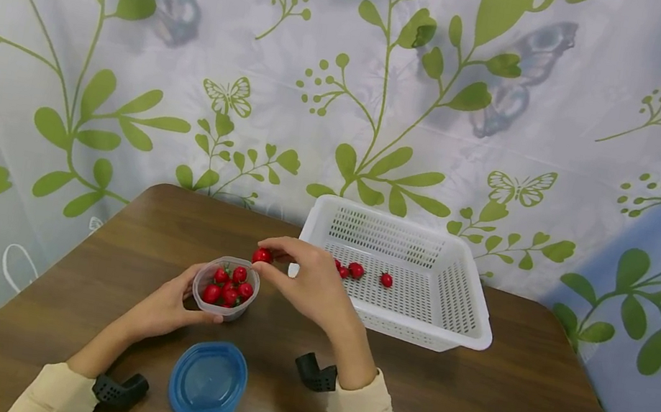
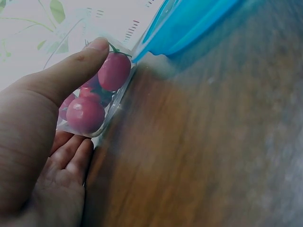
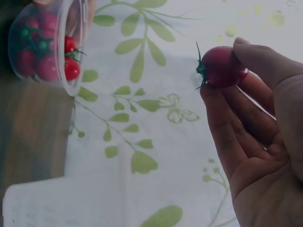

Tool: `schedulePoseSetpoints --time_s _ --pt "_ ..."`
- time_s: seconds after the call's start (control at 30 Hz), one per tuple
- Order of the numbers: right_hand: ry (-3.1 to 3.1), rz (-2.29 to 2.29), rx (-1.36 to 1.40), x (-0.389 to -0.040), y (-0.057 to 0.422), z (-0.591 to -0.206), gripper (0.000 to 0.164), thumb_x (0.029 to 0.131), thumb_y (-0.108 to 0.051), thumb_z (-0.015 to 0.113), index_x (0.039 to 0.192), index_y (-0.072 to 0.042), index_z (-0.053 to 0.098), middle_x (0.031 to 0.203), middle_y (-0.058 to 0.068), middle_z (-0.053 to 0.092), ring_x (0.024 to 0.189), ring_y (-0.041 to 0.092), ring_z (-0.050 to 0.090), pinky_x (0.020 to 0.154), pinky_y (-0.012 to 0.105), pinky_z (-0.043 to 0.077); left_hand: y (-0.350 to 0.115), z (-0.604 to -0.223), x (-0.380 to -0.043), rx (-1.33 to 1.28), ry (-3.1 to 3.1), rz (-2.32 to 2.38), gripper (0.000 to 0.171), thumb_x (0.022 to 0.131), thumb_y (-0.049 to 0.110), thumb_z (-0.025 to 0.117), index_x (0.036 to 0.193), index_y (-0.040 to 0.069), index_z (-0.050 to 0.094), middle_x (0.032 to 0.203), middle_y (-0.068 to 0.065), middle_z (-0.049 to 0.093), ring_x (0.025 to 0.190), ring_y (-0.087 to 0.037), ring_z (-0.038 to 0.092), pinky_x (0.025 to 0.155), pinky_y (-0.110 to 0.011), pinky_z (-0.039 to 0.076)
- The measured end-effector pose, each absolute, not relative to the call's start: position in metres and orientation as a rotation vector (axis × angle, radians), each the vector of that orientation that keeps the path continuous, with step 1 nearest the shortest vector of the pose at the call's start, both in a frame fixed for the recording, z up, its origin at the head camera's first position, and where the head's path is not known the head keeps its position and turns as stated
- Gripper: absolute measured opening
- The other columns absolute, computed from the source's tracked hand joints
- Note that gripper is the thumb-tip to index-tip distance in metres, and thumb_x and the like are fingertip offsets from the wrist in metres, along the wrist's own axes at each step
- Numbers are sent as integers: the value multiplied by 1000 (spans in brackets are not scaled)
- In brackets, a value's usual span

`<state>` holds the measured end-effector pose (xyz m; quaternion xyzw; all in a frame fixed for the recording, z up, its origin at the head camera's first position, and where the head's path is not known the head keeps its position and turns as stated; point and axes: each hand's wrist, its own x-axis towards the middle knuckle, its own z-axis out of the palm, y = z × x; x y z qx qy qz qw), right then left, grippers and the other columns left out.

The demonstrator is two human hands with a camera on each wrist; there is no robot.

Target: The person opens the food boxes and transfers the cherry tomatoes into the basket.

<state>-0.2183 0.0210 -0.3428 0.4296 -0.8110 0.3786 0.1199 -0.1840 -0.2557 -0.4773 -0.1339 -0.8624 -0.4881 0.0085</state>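
A clear plastic tub point(image 1: 232, 315) stands on the table, filled with several red cherry tomatoes point(image 1: 229, 292). My left hand point(image 1: 164, 308) grips its side, thumb towards the front and fingers round the back. Between thumb and fingertips, my right hand point(image 1: 317, 284) pinches one cherry tomato point(image 3: 220, 67) with a green stem, just right of the tub's rim and apart from it. Behind that hand sits a white perforated basket point(image 1: 465, 301); several cherry tomatoes point(image 1: 355, 270) lie on its floor, partly hidden by the hand.
A blue lid point(image 1: 207, 384) lies on the brown wooden table point(image 1: 467, 411) in front of the tub. A leaf-patterned curtain point(image 1: 292, 119) hangs behind the table's back edge. Dark wrist mounts point(image 1: 121, 390) sit on both forearms.
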Motion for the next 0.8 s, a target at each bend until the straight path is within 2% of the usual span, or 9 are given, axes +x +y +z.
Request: schedulePoseSetpoints --time_s 0.2,0.33,0.5,0.63,0.8 --pt "-2366 1127 1189 -219 34 -335 31 92 -22 80 119 -10 74 103 -4 77 99 12 73 92 26 59 -256 -477 -187 -431 -2701 -1509 93 83 36 88 154 8 35 151 -15 50 143 -38 47 116 -57 38" --pt "-2353 1133 1139 -220 44 -330 30 92 -21 80 118 -10 74 104 -4 77 102 14 74 92 29 60 -256 -476 -187 -420 -2702 -1498 94 82 37 89 154 7 35 152 -16 49 143 -39 47 116 -56 38" --pt "-2365 1142 1046 -223 56 -326 30 91 -21 81 118 -11 74 104 -3 77 98 12 73 85 34 62 -256 -474 -186 -409 -2704 -1495 95 82 37 89 154 7 35 151 -17 49 143 -40 46 116 -55 39" --pt "-2363 1172 980 -227 66 -326 29 91 -22 82 118 -13 75 102 -3 77 95 10 73 88 31 62 -256 -474 -185 -408 -2708 -1492 96 82 38 89 154 7 35 152 -18 49 143 -40 46 115 -55 39" --pt "-2364 1206 895 -234 79 -329 30 91 -20 82 118 -11 75 103 0 78 97 14 75 90 33 62 -256 -476 -185 -410 -2713 -1489 96 82 38 88 155 7 34 152 -18 48 144 -40 46 115 -54 39"
